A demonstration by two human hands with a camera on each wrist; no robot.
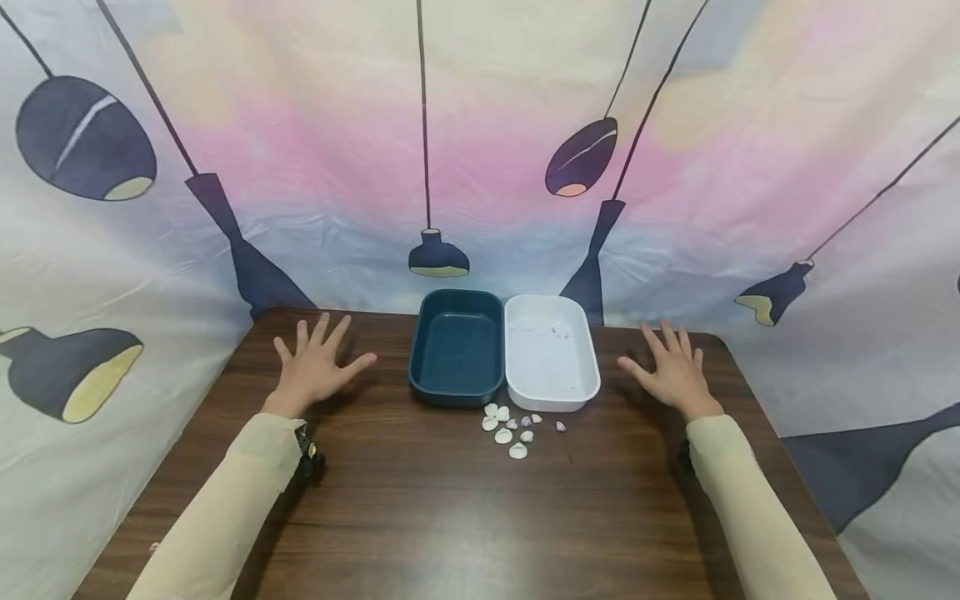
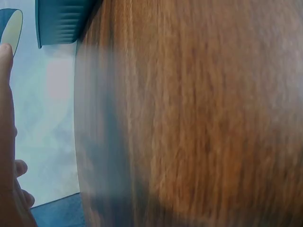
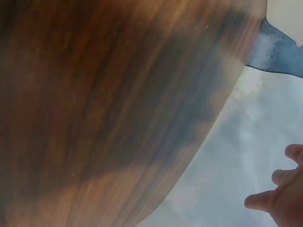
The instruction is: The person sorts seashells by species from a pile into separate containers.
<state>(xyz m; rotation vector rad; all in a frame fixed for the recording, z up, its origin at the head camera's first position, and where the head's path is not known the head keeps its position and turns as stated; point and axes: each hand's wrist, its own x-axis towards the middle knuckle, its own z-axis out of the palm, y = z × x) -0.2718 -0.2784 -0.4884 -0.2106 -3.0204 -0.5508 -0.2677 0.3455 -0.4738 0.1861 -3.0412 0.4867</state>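
My left hand [image 1: 313, 371] is spread with straight fingers over the far left of the table, to the left of a dark teal tray [image 1: 457, 398]. On the other side, my right hand [image 1: 675, 375] is spread the same way, to the right of a white tray [image 1: 552, 358]. Neither hand holds anything. The two trays stand side by side. In front of them several small seashells [image 1: 503, 436], white and purplish, lie loose in a cluster. The left wrist view shows part of my left hand [image 2: 7, 142] and the teal tray's ribbed side [image 2: 64, 23].
The brown wooden table [image 1: 450, 517] has its far edge close behind the trays. A cloth backdrop [image 1: 495, 167] printed with hanging lamps rises behind and beside it. Some tiny dark specks lie in the white tray. A small pale bit [image 1: 154, 547] sits near the left sleeve.
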